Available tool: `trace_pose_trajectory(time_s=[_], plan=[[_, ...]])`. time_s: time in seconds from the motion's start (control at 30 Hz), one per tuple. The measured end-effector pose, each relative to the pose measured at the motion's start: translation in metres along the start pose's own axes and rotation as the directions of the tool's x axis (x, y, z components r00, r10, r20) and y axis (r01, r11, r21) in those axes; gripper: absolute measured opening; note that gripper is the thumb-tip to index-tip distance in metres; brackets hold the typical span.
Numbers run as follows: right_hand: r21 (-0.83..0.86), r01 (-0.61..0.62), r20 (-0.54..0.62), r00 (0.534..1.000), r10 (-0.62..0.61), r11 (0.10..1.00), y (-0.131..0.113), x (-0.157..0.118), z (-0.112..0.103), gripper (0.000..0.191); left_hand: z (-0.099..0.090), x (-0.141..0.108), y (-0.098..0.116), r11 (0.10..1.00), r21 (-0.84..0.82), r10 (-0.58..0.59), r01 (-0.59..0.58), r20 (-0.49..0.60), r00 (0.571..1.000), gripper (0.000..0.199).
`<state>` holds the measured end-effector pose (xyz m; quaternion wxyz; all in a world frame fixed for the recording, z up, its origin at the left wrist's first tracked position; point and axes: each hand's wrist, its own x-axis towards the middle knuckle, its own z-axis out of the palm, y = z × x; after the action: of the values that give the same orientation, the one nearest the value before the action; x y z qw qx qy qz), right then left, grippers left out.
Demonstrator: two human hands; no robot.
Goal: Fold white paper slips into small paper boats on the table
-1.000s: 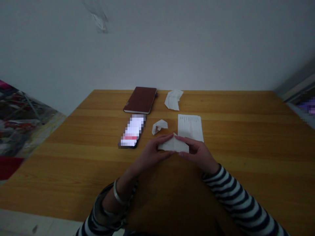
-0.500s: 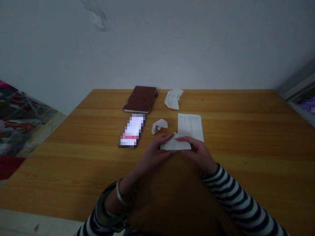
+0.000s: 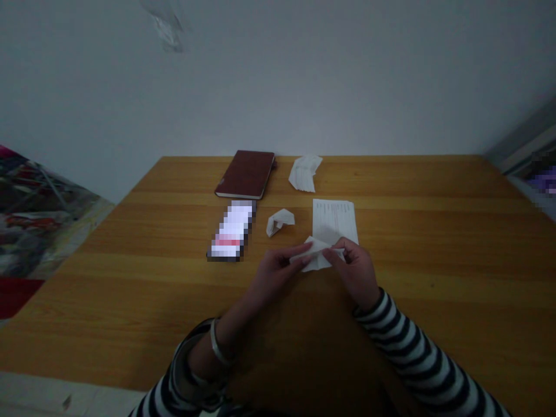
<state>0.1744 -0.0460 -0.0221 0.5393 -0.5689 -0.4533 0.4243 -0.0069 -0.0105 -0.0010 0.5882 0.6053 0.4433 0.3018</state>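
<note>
A small white piece of folded paper [image 3: 318, 262] is held between both hands just above the near side of the table. My left hand [image 3: 275, 269] pinches its left part between thumb and fingers. On the right side, my right hand [image 3: 357, 269] grips it with thumb and forefinger. Some of the paper is covered by the fingers. Right behind it lies a flat lined sheet, or small stack of sheets [image 3: 334, 220], partly hidden by the right hand. A separate folded paper piece [image 3: 280, 221] rests on the table beyond my left hand.
A pixelated phone with a lit screen [image 3: 232, 230] lies to the left. Behind it is a brown notebook [image 3: 246, 175] near the wall. Several fanned paper pieces [image 3: 304, 173] sit at the back of the wooden table [image 3: 434, 231].
The paper between my hands has gone from a flat triangle-like shape to a partly opened, creased one. My right fingers have shifted from lying along its top to pinching its right part.
</note>
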Motion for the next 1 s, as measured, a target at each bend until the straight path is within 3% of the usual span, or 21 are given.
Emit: trace_pose_trajectory(time_s=[0.13, 0.27, 0.4, 0.57, 0.7, 0.8, 0.87, 0.93, 1.0], plan=[[0.095, -0.038, 0.046, 0.998, 0.034, 0.995, 0.001, -0.003, 0.004, 0.028, -0.001, 0.002, -0.001, 0.994, -0.089, -0.069, 0.063, -0.064, 0.996, 0.035], [0.132, -0.083, 0.079, 0.994, 0.073, 0.988, -0.002, -0.005, 0.005, 0.031, 0.003, 0.003, -0.004, 0.992, -0.122, 0.004, -0.015, -0.092, 0.996, 0.044], [0.105, -0.09, 0.062, 0.995, 0.084, 0.99, -0.005, -0.005, 0.008, 0.045, 0.01, 0.0, -0.008, 0.992, 0.077, 0.106, -0.095, -0.151, 0.983, 0.052], [0.124, -0.138, 0.069, 0.989, 0.131, 0.983, -0.001, -0.006, 0.012, 0.042, 0.013, -0.002, -0.012, 0.962, 0.241, 0.168, -0.127, -0.162, 0.972, 0.043], [0.179, -0.152, 0.123, 0.984, 0.131, 0.972, 0.0, -0.003, 0.006, 0.039, 0.002, 0.002, -0.006, 0.995, 0.064, 0.077, -0.073, -0.066, 0.995, 0.047], [0.222, -0.15, 0.264, 0.961, 0.089, 0.963, -0.002, 0.0, 0.0, 0.045, -0.008, 0.005, 0.0, 0.999, -0.042, 0.008, -0.006, 0.044, 0.999, 0.05], [0.226, -0.145, 0.321, 0.945, 0.067, 0.963, -0.002, 0.0, 0.0, 0.047, -0.01, 0.006, 0.0, 0.999, -0.05, 0.0, 0.002, 0.046, 0.999, 0.059], [0.147, -0.118, 0.284, 0.956, 0.073, 0.982, 0.0, -0.002, 0.003, 0.047, -0.006, 0.006, -0.004, 1.0, 0.001, 0.018, -0.019, 0.007, 1.0, 0.067], [0.018, -0.085, 0.187, 0.979, 0.08, 0.996, 0.004, -0.005, 0.007, 0.044, 0.001, 0.005, -0.009, 0.993, 0.11, 0.049, -0.045, -0.04, 0.998, 0.062]])
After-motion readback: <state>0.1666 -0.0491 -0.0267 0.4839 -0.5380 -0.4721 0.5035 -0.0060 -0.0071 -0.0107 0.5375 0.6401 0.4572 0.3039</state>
